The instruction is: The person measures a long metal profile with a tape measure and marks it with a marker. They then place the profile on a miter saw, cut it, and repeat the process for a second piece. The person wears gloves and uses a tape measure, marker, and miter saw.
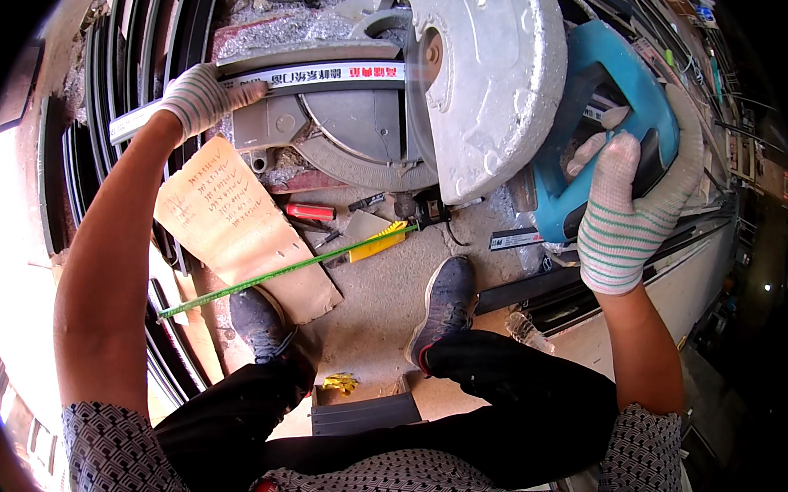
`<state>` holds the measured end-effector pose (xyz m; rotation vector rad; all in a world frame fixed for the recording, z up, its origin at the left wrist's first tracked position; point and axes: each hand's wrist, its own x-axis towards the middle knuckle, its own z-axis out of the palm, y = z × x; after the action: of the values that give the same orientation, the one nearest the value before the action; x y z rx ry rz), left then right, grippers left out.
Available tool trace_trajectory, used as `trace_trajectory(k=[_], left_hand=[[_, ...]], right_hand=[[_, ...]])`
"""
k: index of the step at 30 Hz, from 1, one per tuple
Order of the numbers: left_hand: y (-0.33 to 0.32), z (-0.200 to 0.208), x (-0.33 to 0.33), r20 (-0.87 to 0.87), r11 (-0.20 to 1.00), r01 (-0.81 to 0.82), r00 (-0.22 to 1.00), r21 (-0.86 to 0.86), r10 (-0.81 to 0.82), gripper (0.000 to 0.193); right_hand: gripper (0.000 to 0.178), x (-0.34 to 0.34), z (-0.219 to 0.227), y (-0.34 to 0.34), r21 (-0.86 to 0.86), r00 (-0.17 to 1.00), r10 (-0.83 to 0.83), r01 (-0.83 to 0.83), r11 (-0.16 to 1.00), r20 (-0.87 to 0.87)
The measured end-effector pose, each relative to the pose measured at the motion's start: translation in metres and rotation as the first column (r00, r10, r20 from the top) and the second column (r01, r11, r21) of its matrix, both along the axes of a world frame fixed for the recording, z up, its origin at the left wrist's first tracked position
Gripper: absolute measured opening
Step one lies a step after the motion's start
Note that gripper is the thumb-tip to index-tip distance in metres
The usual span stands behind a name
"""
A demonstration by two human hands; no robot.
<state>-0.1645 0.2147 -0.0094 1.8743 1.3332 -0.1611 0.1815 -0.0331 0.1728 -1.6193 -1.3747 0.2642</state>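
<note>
My left hand (195, 102), in a striped knit glove, presses a long metal profile with a white printed film (336, 75) against the saw's fence. The profile's near end pokes out past my wrist on the left, and its other end runs to the blade guard. My right hand (629, 218), gloved in the same way, is wrapped round the teal handle (564, 188) of the mitre saw. A large grey blade guard (501, 82) covers the blade, whose cutting edge I cannot make out. Below the guard lies the grey round saw table (356, 124).
A handwritten cardboard sheet (235, 224), a green tape measure blade (295, 268), a red-handled tool (310, 212) and a yellow-handled knife (378, 242) lie before the saw. Dark profiles (100, 79) stack at left, more at right. Metal shavings (282, 8) pile behind. My shoes (445, 298) stand close by.
</note>
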Motion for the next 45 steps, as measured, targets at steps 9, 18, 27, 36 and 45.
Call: trace_trajectory(k=[9, 18, 27, 36, 45], left_hand=[[0.005, -0.018, -0.012, 0.036, 0.997, 0.001, 0.999, 0.071, -0.004, 0.091], [-0.004, 0.008, 0.004, 0.043, 0.999, 0.000, 0.999, 0.046, -0.002, 0.084], [0.002, -0.015, -0.010, 0.071, 0.997, -0.006, 0.997, 0.075, 0.000, 0.077], [0.004, -0.001, -0.008, -0.024, 0.988, 0.028, 0.999, 0.150, -0.025, 0.059], [0.008, -0.029, -0.013, 0.236, 0.998, 0.000, 0.972, -0.068, 0.016, 0.060]], right_hand=[[0.059, -0.001, 0.000, 0.000, -0.005, 0.998, 0.022, -0.022, 1.000, -0.052], [0.059, 0.000, -0.004, -0.002, 0.045, 0.995, 0.028, -0.023, 0.999, -0.100], [0.054, 0.007, -0.005, -0.003, 0.034, 1.000, 0.012, -0.012, 0.999, 0.005], [0.059, 0.014, -0.013, 0.001, 0.149, 0.971, 0.025, -0.062, 0.987, 0.240], [0.065, 0.015, -0.017, -0.009, 0.130, 0.967, 0.019, -0.053, 0.990, 0.253]])
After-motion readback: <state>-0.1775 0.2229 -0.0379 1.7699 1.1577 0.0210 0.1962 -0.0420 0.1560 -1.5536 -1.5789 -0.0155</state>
